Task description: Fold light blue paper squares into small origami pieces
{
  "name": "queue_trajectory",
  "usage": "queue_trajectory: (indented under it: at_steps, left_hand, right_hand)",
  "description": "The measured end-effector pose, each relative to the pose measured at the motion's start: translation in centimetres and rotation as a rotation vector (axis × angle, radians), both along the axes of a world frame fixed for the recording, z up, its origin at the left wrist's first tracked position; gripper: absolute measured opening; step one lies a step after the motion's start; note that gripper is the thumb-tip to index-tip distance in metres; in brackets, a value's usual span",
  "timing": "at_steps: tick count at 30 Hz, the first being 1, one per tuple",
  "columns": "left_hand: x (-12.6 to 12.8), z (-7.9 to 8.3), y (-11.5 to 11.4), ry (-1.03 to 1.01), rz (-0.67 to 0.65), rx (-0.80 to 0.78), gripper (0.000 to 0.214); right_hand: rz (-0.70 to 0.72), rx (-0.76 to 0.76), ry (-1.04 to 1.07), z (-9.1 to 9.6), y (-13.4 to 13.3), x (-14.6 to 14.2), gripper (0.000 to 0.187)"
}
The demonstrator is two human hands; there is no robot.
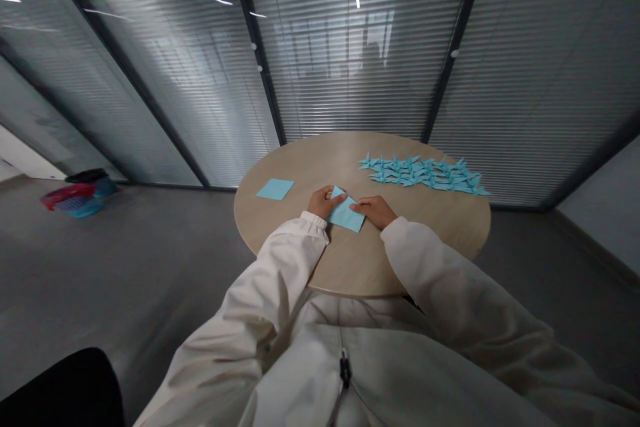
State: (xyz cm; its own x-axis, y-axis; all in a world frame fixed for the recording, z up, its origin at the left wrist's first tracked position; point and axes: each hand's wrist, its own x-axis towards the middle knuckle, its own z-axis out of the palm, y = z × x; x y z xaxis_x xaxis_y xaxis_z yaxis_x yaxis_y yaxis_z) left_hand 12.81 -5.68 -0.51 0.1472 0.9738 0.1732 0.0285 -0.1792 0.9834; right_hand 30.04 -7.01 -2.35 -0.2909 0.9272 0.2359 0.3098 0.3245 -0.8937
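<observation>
Between my hands is a light blue sheet of origami paper, held just above or on the round wooden table; I cannot tell which. My left hand is closed on its left edge, thumb lying over the paper. From the other side my right hand pinches the upper right edge between thumb and fingers. Left of my hands lies a flat stack or sheet of blue paper. Rows of folded blue paper cranes cover the table's far right part.
A glass partition with blinds stands right behind the table. On the floor at far left are red and blue baskets, one with a black rim or liner. A black chair part shows at lower left.
</observation>
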Motion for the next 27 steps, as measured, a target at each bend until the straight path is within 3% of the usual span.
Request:
queue_trajectory:
  at_steps: [13, 27]
  left_hand:
    - [0.2, 0.4, -0.6, -0.082, 0.065, -0.042, 0.04]
    - [-0.2, -0.5, 0.2, -0.137, 0.031, 0.029, 0.041]
  right_hand:
    - [-0.019, -0.029, 0.019, -0.3, 0.0, -0.3, 0.042]
    - [0.006, 0.046, -0.054, -0.6, 0.0, -0.3, 0.042]
